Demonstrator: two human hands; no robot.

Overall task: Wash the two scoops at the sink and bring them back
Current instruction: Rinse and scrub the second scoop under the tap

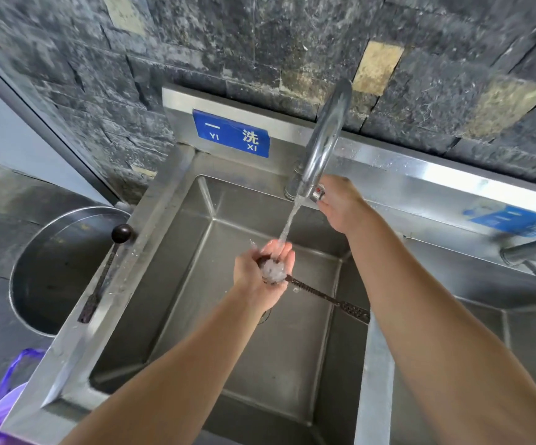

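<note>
First scoop (106, 268) on the left rim of the sink (77, 332); second scoop (324, 297) beneath the tap (324, 133).

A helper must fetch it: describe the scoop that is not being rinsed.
Find the steel sink under the blue sign. On its left rim lies a dark scoop, round bowl toward the wall. Unlike the rinsed scoop, no hand holds it.

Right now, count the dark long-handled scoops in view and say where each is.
2. One dark long-handled scoop lies on the left rim of the steel sink; the other scoop is gripped by the left hand under the running water. None seems hidden.
</note>
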